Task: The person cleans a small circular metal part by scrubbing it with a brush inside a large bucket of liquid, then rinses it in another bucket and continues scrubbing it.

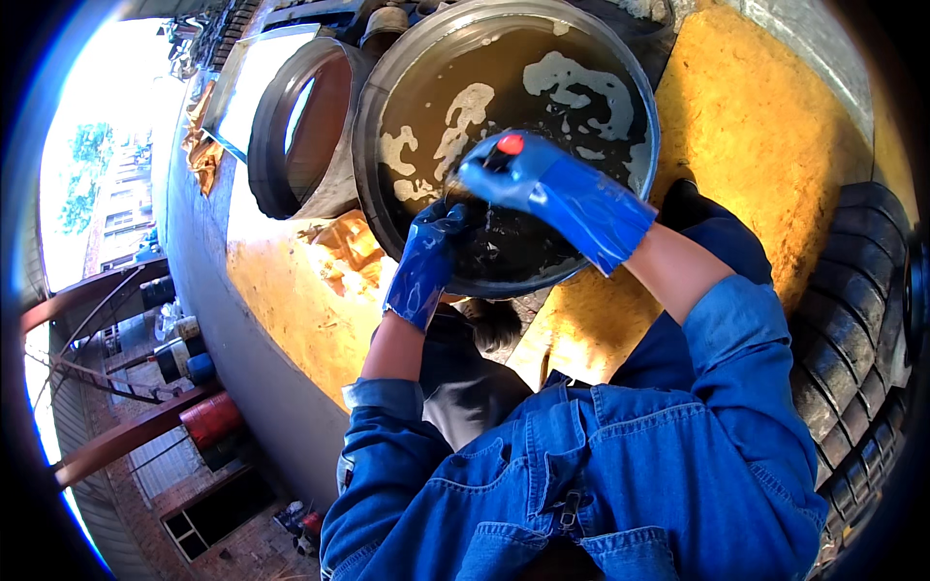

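Observation:
A wide round tub [372, 184] of murky brown liquid with patches of foam stands in front of me. Over it, my right hand [513, 174], in a long blue rubber glove, is closed around a black handle with a red end [510, 144]; the rest of that tool is hidden, so its kind does not show. My left hand [432, 242], gloved alike, is at the near-left part of the tub, just below the right one. Its fingers curl around something dark that I cannot make out against the dark liquid.
Left of the tub lies an open metal drum [276, 136] on its side. A crumpled orange cloth [351, 254] rests on the yellow surface [281, 281] nearby. Large black tyres [852, 300] stand at my right. A red barrel [208, 419] is far left, beyond the grey edge.

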`<state>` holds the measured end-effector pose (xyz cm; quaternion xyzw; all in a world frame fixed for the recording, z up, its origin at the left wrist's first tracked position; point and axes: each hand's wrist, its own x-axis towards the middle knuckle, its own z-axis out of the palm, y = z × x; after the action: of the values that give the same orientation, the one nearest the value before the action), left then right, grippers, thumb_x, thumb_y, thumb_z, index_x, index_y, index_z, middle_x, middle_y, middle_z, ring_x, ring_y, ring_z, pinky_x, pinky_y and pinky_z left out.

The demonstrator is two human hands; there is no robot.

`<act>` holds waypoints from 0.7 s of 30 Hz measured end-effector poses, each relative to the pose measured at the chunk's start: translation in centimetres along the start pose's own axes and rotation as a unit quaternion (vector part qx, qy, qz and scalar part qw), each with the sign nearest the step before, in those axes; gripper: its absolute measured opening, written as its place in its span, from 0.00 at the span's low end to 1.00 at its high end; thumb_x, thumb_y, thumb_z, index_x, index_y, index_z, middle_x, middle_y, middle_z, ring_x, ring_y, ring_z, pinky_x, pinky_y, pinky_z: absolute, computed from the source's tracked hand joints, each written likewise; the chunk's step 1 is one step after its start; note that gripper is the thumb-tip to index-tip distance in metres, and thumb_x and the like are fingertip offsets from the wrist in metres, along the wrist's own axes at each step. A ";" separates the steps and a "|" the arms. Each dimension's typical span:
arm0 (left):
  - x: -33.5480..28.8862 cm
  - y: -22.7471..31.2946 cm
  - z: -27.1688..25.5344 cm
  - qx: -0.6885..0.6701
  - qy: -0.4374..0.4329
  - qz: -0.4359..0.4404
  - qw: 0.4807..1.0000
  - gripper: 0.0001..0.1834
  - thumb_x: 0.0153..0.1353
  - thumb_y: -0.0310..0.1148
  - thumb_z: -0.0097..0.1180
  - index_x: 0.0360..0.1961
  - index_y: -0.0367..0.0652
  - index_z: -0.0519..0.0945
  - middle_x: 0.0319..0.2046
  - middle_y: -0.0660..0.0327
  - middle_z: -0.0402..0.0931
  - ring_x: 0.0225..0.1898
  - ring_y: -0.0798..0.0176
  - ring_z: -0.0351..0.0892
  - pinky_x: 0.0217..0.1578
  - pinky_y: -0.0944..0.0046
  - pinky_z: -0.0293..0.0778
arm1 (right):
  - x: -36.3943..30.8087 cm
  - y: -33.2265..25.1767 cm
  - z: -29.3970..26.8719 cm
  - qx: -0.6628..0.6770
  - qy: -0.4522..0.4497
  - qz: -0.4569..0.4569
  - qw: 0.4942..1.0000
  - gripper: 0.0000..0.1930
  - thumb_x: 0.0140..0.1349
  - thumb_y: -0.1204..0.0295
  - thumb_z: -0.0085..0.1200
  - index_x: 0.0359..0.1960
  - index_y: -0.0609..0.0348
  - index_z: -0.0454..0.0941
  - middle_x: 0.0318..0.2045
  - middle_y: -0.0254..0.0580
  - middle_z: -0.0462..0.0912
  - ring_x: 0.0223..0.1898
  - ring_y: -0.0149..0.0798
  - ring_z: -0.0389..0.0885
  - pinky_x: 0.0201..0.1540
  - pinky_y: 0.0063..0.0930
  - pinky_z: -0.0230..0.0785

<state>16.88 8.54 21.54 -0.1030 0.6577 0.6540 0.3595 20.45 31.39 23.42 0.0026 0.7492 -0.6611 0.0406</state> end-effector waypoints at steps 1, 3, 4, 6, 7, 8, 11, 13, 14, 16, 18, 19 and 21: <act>0.4 -0.3 -0.6 0.013 0.001 0.007 1.000 0.16 0.71 0.26 0.58 0.59 0.35 0.80 0.48 0.53 0.86 0.46 0.55 0.87 0.48 0.58 0.83 | -0.5 -0.5 0.9 0.025 0.010 -0.096 0.995 0.07 0.64 0.69 0.59 0.38 0.56 0.86 0.29 0.43 0.86 0.29 0.35 0.80 0.41 0.30 0.76; 1.0 -0.6 -0.9 0.040 0.002 0.020 0.999 0.16 0.72 0.25 0.57 0.59 0.35 0.80 0.48 0.52 0.86 0.47 0.54 0.87 0.51 0.56 0.84 | -0.4 0.0 1.3 -0.083 0.001 -0.052 0.995 0.10 0.64 0.63 0.60 0.39 0.54 0.86 0.31 0.46 0.87 0.33 0.41 0.84 0.42 0.35 0.77; 1.2 -0.9 -0.3 -0.009 0.015 0.011 1.000 0.17 0.72 0.25 0.56 0.60 0.35 0.80 0.49 0.51 0.85 0.47 0.54 0.87 0.50 0.56 0.84 | -0.3 0.2 0.8 -0.134 0.015 0.023 0.991 0.12 0.63 0.60 0.60 0.39 0.53 0.87 0.34 0.48 0.87 0.36 0.46 0.85 0.45 0.38 0.78; 1.6 -0.8 0.4 -0.047 0.018 0.009 0.999 0.17 0.72 0.26 0.56 0.60 0.35 0.79 0.49 0.51 0.85 0.47 0.54 0.87 0.49 0.57 0.84 | -0.1 0.3 -0.6 -0.230 0.044 0.171 0.957 0.17 0.63 0.53 0.58 0.40 0.51 0.88 0.40 0.50 0.89 0.44 0.57 0.87 0.50 0.45 0.79; 1.8 -0.7 0.6 -0.066 0.019 0.008 0.998 0.17 0.73 0.27 0.56 0.60 0.35 0.79 0.49 0.51 0.85 0.46 0.54 0.87 0.48 0.58 0.84 | -0.1 0.8 -1.0 -0.257 0.054 0.186 0.947 0.17 0.63 0.53 0.58 0.40 0.51 0.88 0.40 0.50 0.88 0.45 0.58 0.87 0.50 0.45 0.79; 2.1 -0.5 0.6 -0.071 0.010 0.004 0.997 0.18 0.73 0.27 0.56 0.61 0.35 0.79 0.50 0.51 0.85 0.46 0.54 0.88 0.45 0.59 0.84 | -0.3 1.5 -1.5 -0.284 0.065 0.201 0.935 0.17 0.63 0.53 0.57 0.40 0.51 0.88 0.41 0.50 0.88 0.45 0.58 0.86 0.50 0.46 0.79; 4.0 -2.4 -1.4 -0.078 0.049 -0.032 0.995 0.19 0.73 0.31 0.56 0.62 0.38 0.78 0.48 0.52 0.86 0.42 0.53 0.87 0.43 0.58 0.84 | 0.2 2.1 -1.2 -0.306 0.090 0.203 0.926 0.18 0.63 0.52 0.55 0.38 0.51 0.88 0.40 0.49 0.88 0.46 0.59 0.86 0.49 0.46 0.79; 5.0 -2.9 -2.0 -0.092 -0.016 -0.059 0.994 0.20 0.75 0.38 0.55 0.63 0.41 0.78 0.48 0.52 0.86 0.41 0.52 0.87 0.41 0.57 0.84 | 0.7 2.3 -1.4 -0.272 0.113 0.192 0.936 0.18 0.65 0.53 0.54 0.37 0.52 0.88 0.39 0.48 0.89 0.44 0.59 0.86 0.49 0.46 0.80; 5.2 -3.3 -2.1 -0.112 -0.034 -0.065 0.991 0.21 0.75 0.41 0.54 0.63 0.43 0.77 0.48 0.52 0.85 0.41 0.52 0.87 0.41 0.56 0.84 | 1.0 2.3 -1.8 -0.243 0.073 0.113 0.960 0.14 0.65 0.58 0.58 0.38 0.53 0.88 0.38 0.47 0.89 0.40 0.52 0.88 0.48 0.40 0.80; 5.2 -3.6 -1.3 -0.165 -0.054 -0.074 0.982 0.23 0.77 0.46 0.51 0.64 0.45 0.77 0.49 0.53 0.85 0.42 0.52 0.86 0.42 0.55 0.84 | 0.8 2.4 -0.7 -0.060 0.070 -0.006 0.996 0.11 0.64 0.63 0.61 0.39 0.55 0.88 0.37 0.47 0.89 0.39 0.46 0.88 0.47 0.35 0.80; 4.4 -1.5 2.0 -0.181 0.021 -0.108 0.977 0.25 0.78 0.52 0.46 0.64 0.47 0.77 0.55 0.54 0.82 0.51 0.53 0.83 0.51 0.51 0.81 | 0.1 1.6 0.7 0.030 0.061 -0.079 0.995 0.09 0.60 0.70 0.67 0.40 0.58 0.88 0.35 0.47 0.89 0.37 0.38 0.89 0.45 0.29 0.80; 4.8 -1.8 1.7 -0.213 0.013 -0.110 0.971 0.26 0.78 0.52 0.46 0.64 0.45 0.77 0.55 0.53 0.82 0.52 0.53 0.83 0.52 0.51 0.81 | 0.1 2.0 1.1 -0.020 0.029 -0.071 0.997 0.08 0.60 0.69 0.67 0.38 0.58 0.88 0.35 0.46 0.89 0.37 0.41 0.90 0.45 0.31 0.81; 5.0 -2.1 1.0 -0.273 -0.001 -0.110 0.956 0.27 0.77 0.52 0.46 0.63 0.42 0.77 0.55 0.51 0.82 0.53 0.51 0.83 0.54 0.50 0.81 | -0.2 2.4 1.9 -0.034 0.017 -0.131 0.991 0.08 0.58 0.69 0.68 0.38 0.56 0.89 0.36 0.48 0.89 0.38 0.46 0.90 0.45 0.33 0.81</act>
<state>14.90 10.85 16.92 -0.2681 0.4382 0.7649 0.3886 20.91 29.81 20.85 -0.0858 0.7659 -0.6344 -0.0594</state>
